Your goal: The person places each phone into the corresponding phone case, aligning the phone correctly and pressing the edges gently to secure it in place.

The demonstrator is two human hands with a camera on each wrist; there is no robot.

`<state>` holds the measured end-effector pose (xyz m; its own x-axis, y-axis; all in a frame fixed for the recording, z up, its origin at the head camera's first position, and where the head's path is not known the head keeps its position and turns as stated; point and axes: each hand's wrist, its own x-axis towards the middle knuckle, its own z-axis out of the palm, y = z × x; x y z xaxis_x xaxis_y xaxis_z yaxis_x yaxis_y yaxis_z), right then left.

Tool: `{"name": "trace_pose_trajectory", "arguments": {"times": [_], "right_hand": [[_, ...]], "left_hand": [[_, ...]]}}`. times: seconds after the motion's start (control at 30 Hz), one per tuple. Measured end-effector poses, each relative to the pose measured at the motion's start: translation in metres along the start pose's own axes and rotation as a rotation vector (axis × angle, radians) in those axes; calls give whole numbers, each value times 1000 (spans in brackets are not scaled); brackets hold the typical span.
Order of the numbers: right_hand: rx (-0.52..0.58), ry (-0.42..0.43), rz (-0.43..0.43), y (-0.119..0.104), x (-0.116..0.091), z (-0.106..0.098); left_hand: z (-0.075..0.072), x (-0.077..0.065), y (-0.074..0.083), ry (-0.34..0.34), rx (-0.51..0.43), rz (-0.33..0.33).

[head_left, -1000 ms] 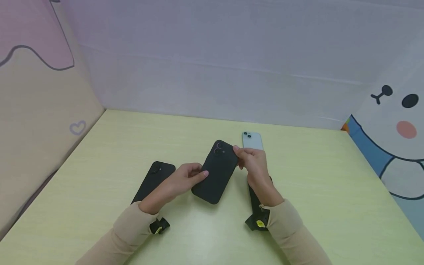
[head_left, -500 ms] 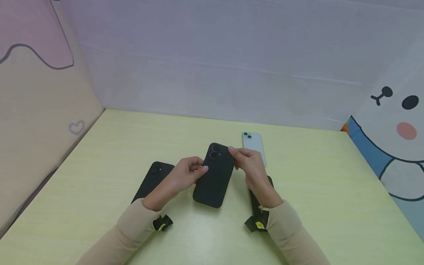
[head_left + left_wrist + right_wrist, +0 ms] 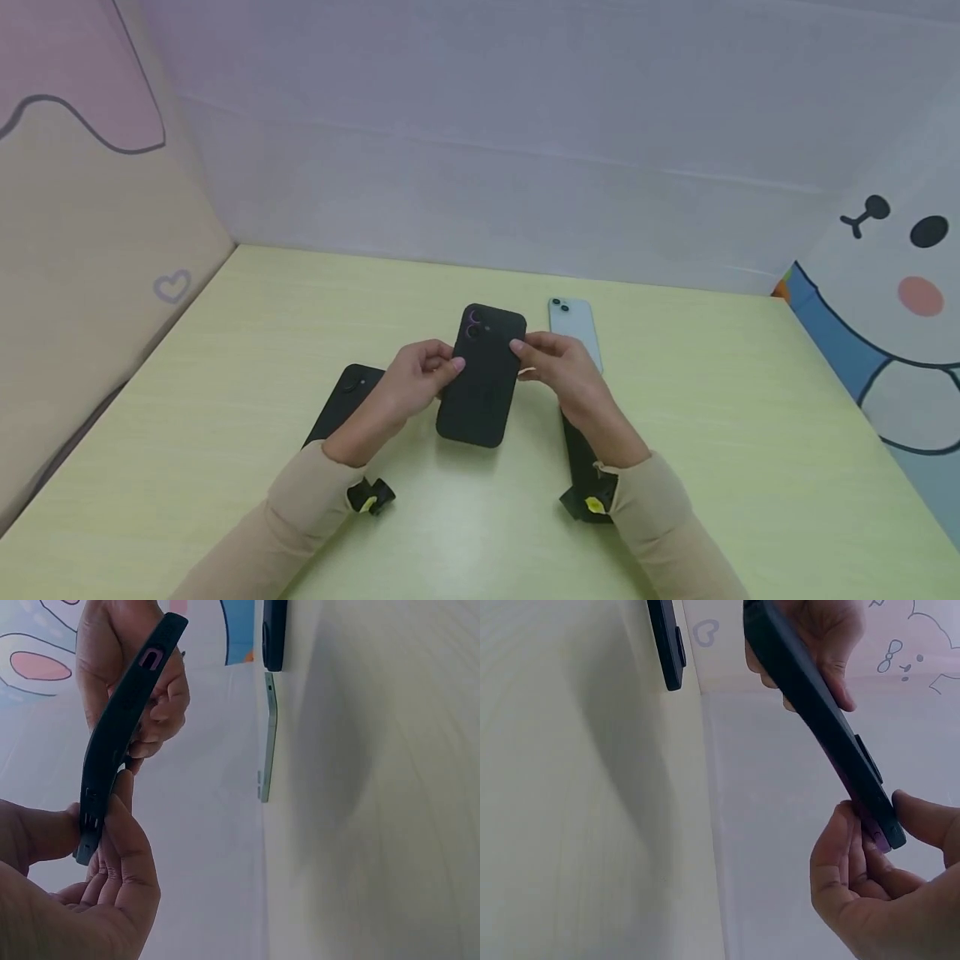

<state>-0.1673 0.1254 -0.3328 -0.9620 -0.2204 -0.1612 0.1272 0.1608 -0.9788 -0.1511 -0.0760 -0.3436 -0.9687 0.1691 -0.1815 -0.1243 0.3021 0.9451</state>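
A purple phone (image 3: 881, 842) sits in a black phone case (image 3: 480, 387), its edge showing along the case's inner side in the right wrist view. The pair is held up over the table, back and camera lenses toward the head camera. My left hand (image 3: 412, 383) pinches the case's left edge, thumb on the back and fingers behind. On the other side my right hand (image 3: 567, 373) pinches the right edge below the top corner, its thumb also on the back. In the left wrist view the case's side (image 3: 120, 727) looks bent, with cut-outs along it.
A black phone-shaped thing (image 3: 341, 408) lies left, partly under my left forearm. Another dark flat thing (image 3: 576, 458) lies beneath my right wrist. Behind my right hand lies a pale blue phone (image 3: 573, 321), camera side up. Walls close in the table (image 3: 690, 400) at back and sides.
The cased phone has turned more upright and shifted slightly left, its top now farther back. My left hand has risen with it. My right thumb has moved from the top corner onto the case's back.
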Motion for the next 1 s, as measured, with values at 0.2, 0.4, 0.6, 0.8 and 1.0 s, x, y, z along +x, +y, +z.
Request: {"name": "trace_pose_trajectory", "arguments": {"times": [0.2,0.4,0.6,0.8,1.0], "right_hand": [[-40,-137,10,0,-1,0],[-61,-144,8,2,-1,1],[-90,-45,22,1,-2,2],[-109,-46,34,0,-3,0],[-123,-80,29,0,-4,-2]], "left_hand": [[-4,3,5,39,-96,-12],[-6,7,7,48,-151,-56],[-7,7,9,-41,-151,-35],[-14,7,9,-54,-132,-23],[-22,9,10,10,-136,-17]]}}
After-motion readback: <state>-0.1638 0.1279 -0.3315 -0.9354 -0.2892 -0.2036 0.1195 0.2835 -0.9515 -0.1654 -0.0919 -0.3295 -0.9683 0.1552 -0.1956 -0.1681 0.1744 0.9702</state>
